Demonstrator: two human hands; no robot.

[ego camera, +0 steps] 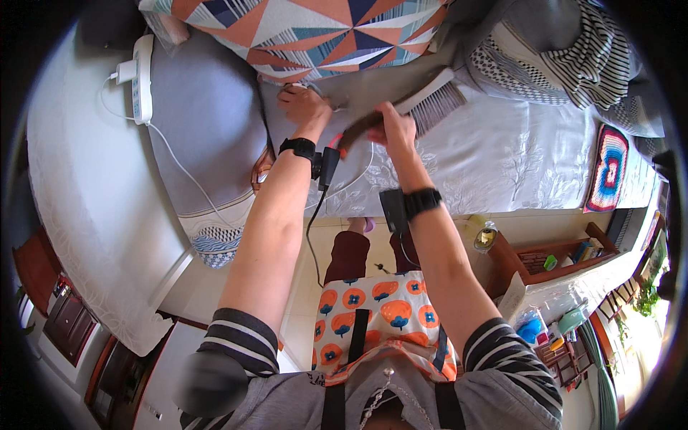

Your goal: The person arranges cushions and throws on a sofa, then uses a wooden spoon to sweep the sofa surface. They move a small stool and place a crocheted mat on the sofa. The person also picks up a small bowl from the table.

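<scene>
My right hand (396, 126) grips the dark curved wooden handle of a bed brush (432, 94). Its pale bristles point down and to the right, over the grey sofa cover (467, 145). A red loop hangs at the handle's end. My left hand (304, 105) is curled on the seat, just below a cushion (344, 40) with a triangle pattern. Something greyish shows beside its fingers, too blurred and covered to name. A white cable (365, 172) runs over the seat's front between my forearms.
A white power strip (142, 80) with a plugged-in charger lies on the left armrest. Crumpled patterned fabric (575, 64) and a crocheted mat (607, 166) are at the right. A wooden coffee table (537, 263) with items on its shelf stands at the lower right. Black cables trail from both wrist devices.
</scene>
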